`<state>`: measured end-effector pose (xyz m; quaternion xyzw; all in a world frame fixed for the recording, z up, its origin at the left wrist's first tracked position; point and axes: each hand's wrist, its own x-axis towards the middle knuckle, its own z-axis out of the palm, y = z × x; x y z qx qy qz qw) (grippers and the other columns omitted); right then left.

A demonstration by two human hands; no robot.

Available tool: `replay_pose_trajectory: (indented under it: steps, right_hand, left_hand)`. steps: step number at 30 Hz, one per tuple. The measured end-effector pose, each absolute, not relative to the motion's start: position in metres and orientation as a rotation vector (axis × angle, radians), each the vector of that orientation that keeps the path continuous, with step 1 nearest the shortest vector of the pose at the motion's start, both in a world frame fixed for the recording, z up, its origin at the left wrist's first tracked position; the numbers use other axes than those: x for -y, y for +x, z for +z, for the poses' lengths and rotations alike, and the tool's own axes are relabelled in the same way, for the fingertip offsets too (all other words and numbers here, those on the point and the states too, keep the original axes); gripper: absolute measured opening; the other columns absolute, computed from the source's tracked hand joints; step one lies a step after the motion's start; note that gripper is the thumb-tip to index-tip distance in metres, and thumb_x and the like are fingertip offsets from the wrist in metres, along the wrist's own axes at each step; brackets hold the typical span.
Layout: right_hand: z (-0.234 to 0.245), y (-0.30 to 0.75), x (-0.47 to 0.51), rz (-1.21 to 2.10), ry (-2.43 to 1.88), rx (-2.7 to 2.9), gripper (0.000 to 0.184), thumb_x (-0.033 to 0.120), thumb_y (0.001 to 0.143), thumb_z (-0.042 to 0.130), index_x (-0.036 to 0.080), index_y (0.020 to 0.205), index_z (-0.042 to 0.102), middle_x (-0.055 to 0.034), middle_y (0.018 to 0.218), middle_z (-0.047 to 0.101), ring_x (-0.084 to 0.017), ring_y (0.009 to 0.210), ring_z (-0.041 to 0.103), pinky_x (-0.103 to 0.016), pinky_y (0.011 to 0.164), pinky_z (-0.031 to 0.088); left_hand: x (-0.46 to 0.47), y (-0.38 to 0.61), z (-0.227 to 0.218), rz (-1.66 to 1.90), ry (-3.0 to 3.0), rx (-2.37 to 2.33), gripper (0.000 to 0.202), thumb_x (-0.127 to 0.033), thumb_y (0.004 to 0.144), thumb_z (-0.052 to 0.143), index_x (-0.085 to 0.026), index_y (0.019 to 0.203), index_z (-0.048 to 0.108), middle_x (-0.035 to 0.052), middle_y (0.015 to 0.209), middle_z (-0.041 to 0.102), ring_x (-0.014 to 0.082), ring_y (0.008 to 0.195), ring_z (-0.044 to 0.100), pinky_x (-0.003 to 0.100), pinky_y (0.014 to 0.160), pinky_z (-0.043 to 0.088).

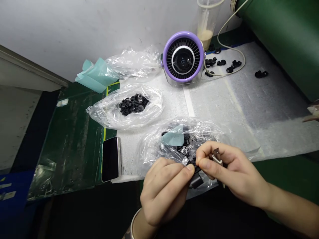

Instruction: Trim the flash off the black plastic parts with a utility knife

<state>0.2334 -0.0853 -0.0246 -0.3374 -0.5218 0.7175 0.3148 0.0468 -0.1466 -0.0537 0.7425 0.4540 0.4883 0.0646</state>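
Hands [167, 191], two, hold one black piece [197, 168], one tool [217, 160].

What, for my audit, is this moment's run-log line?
left hand: pinching small black plastic part | right hand: touching part, holding slim pale dark-tipped tool

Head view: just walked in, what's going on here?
A person's left hand pinches a small black part, with the right hand's fingertips against it; the right also holds a small pale-handled tool. They work over a clear plastic bag of black parts. Another filled bag lies farther back, before a purple-rimmed fan with its display lit.
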Motion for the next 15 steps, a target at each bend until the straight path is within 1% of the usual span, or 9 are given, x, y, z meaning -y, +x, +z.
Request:
replay_pose_trajectory:
  steps: [2, 4, 5, 7, 9, 12, 15]
  right_hand:
    - [-0.0244, 0.2308, 0.0845, 1.876, -0.890, 1.381, 0.026, 0.038, 0.102, 0.066, 0.020, 0.083, 0.061, 0.0034, 0.072, 0.051, -0.009, 0.061, 0.043, -0.022, 0.054, 0.040]
    - [-0.0244, 0.2285, 0.0841, 1.825, -0.905, 1.391, 0.025, 0.036, 0.102, 0.065, 0.020, 0.084, 0.060, 0.0038, 0.071, 0.050, -0.009, 0.060, 0.042, -0.021, 0.053, 0.039]
    - [-0.0246, 0.2275, 0.0842, 1.794, -0.916, 1.397, 0.023, 0.034, 0.102, 0.064, 0.021, 0.083, 0.060, 0.0041, 0.070, 0.049, -0.009, 0.059, 0.041, -0.021, 0.052, 0.039]
    - [-0.0252, 0.2260, 0.0848, 1.745, -0.945, 1.407, 0.022, 0.030, 0.101, 0.062, 0.021, 0.082, 0.059, 0.0047, 0.067, 0.047, -0.009, 0.057, 0.039, -0.021, 0.050, 0.038]
    - [-0.0255, 0.2246, 0.0858, 1.727, -0.976, 1.425, 0.020, 0.027, 0.100, 0.062, 0.020, 0.081, 0.060, 0.0042, 0.067, 0.049, -0.009, 0.057, 0.041, -0.020, 0.051, 0.040]
    - [-0.0252, 0.2228, 0.0864, 1.700, -1.020, 1.467, 0.018, 0.025, 0.099, 0.063, 0.020, 0.082, 0.062, 0.0022, 0.069, 0.054, -0.011, 0.062, 0.050, -0.021, 0.055, 0.046]
    - [-0.0255, 0.2226, 0.0840, 1.720, -1.018, 1.460, 0.021, 0.030, 0.099, 0.065, 0.020, 0.081, 0.063, 0.0021, 0.070, 0.055, -0.011, 0.063, 0.050, -0.021, 0.056, 0.045]
  left_hand:
    - [0.1408, 0.0496, -0.0507, 1.533, 2.242, -1.344, 0.023, 0.005, 0.087, 0.069, -0.010, 0.105, 0.074, 0.0035, 0.083, 0.071, 0.0136, 0.066, 0.064, 0.027, 0.054, 0.051]
    - [0.1378, 0.0509, -0.0485, 1.503, 2.200, -1.370, 0.022, 0.004, 0.088, 0.067, -0.011, 0.104, 0.073, 0.0031, 0.083, 0.070, 0.0135, 0.068, 0.065, 0.027, 0.056, 0.054]
    - [0.1375, 0.0508, -0.0480, 1.490, 2.182, -1.384, 0.020, -0.001, 0.090, 0.068, -0.012, 0.106, 0.072, 0.0032, 0.085, 0.071, 0.0139, 0.069, 0.066, 0.027, 0.058, 0.055]
    - [0.1380, 0.0493, -0.0480, 1.469, 2.166, -1.406, 0.018, -0.013, 0.093, 0.073, -0.014, 0.112, 0.072, 0.0032, 0.087, 0.071, 0.0147, 0.071, 0.066, 0.028, 0.059, 0.056]
    - [0.1389, 0.0474, -0.0484, 1.460, 2.174, -1.415, 0.019, -0.021, 0.096, 0.073, -0.015, 0.114, 0.071, 0.0026, 0.086, 0.071, 0.0140, 0.069, 0.065, 0.027, 0.058, 0.055]
    - [0.1397, 0.0469, -0.0484, 1.435, 2.193, -1.413, 0.013, -0.016, 0.098, 0.069, -0.013, 0.110, 0.071, 0.0021, 0.083, 0.071, 0.0125, 0.065, 0.065, 0.027, 0.058, 0.054]
    - [0.1428, 0.0489, -0.0478, 1.442, 2.170, -1.398, 0.012, -0.016, 0.098, 0.072, -0.012, 0.109, 0.072, 0.0025, 0.085, 0.073, 0.0124, 0.068, 0.066, 0.027, 0.060, 0.056]
